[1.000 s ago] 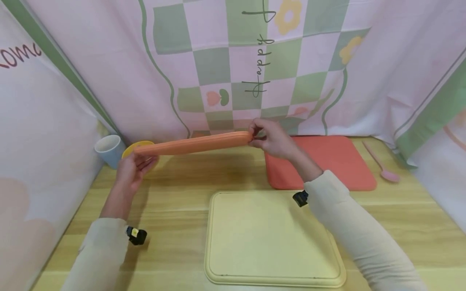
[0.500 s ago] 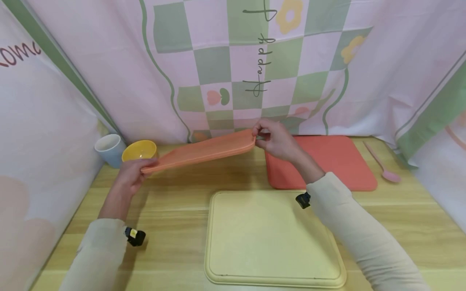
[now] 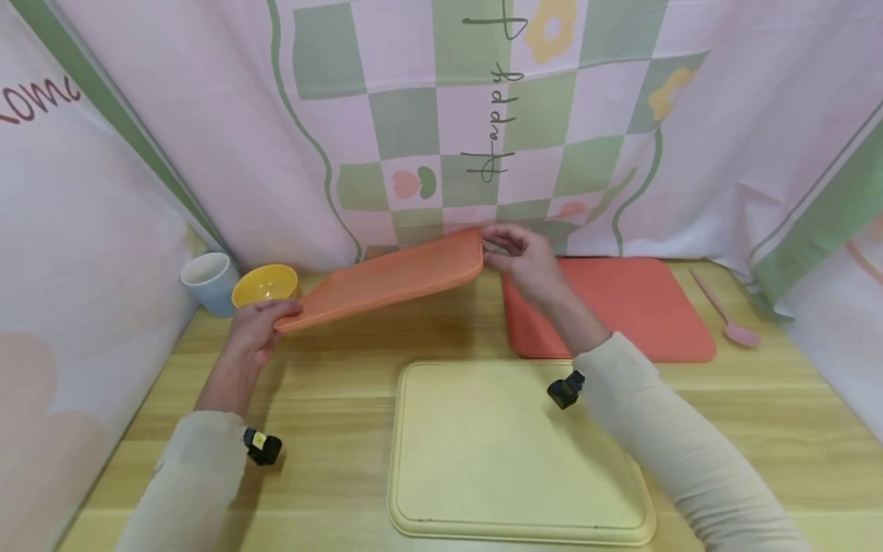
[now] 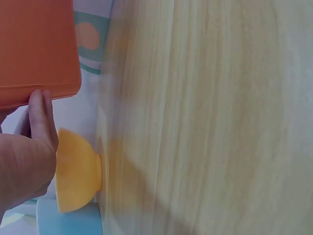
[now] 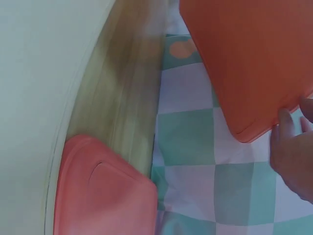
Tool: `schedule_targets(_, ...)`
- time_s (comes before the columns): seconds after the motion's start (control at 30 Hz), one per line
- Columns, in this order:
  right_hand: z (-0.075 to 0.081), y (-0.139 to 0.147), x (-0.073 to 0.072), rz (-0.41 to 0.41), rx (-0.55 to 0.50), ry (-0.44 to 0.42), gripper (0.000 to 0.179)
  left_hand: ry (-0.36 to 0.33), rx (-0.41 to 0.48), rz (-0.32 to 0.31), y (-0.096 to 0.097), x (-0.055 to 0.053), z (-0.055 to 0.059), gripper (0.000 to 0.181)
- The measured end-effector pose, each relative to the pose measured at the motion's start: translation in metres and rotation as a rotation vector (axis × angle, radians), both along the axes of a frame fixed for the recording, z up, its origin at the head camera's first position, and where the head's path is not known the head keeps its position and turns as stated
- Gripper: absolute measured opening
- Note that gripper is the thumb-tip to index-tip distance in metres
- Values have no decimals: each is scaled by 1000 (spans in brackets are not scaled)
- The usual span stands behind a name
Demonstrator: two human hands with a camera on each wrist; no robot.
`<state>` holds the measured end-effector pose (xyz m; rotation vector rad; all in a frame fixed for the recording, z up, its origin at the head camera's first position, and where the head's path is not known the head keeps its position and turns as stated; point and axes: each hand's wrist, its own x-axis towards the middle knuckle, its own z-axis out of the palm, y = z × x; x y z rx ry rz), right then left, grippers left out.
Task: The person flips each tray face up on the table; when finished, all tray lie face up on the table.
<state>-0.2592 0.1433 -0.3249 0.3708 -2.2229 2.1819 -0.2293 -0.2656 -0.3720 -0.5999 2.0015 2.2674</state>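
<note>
An orange cutting board (image 3: 396, 276) is held above the table, tilted with its right end higher than its left. My left hand (image 3: 257, 326) grips its left end, thumb on top; in the left wrist view the fingers (image 4: 39, 115) press the board's underside near the edge. At the right end, my right hand (image 3: 524, 264) pinches the edge between thumb and fingers. The right wrist view shows the fingertips (image 5: 286, 122) on that edge, close to a rounded corner. Below lies a pale yellow cutting board (image 3: 517, 452), flat on the wooden table (image 3: 331, 429).
A red cutting board (image 3: 621, 307) lies at the back right, partly under my right forearm. Beside it rests a pink spoon (image 3: 724, 314). A yellow bowl (image 3: 265, 284) and a light blue cup (image 3: 210, 284) stand at the back left. A patterned curtain (image 3: 469, 130) hangs behind.
The orange cutting board has tipped from nearly edge-on, so its upper face shows. Its left end came down and slightly nearer with my left hand, uncovering the yellow bowl; the right end rose slightly.
</note>
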Motion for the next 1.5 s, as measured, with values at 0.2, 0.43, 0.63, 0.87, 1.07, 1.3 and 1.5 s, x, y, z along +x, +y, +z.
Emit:
schedule_targets(0.2, 9, -2, 1, 5, -185, -200, 47, 58, 43, 27, 2, 0, -1, 15)
schedule_targets(0.43, 7, 0, 1, 10, -144, -297, 53, 84, 96, 6, 2, 0, -2, 16)
schedule_targets(0.63, -3, 4, -4, 87, -46, -320, 59, 60, 96, -8, 0, -1, -5, 29)
schedule_targets(0.87, -19, 6, -9, 118, 63, -339, 56, 38, 81, -29, -1, -1, -7, 36)
schedule_targets(1.07, -32, 4, -10, 106, 83, -339, 60, 40, 62, -25, 2, -2, -8, 43)
schedule_targets(1.3, -35, 1, -14, 92, 96, -377, 62, 12, -26, 3, 6, -4, -10, 49)
schedule_targets(1.5, -40, -1, -21, 79, 123, -427, 64, 2, -152, -2, 10, -3, -10, 51)
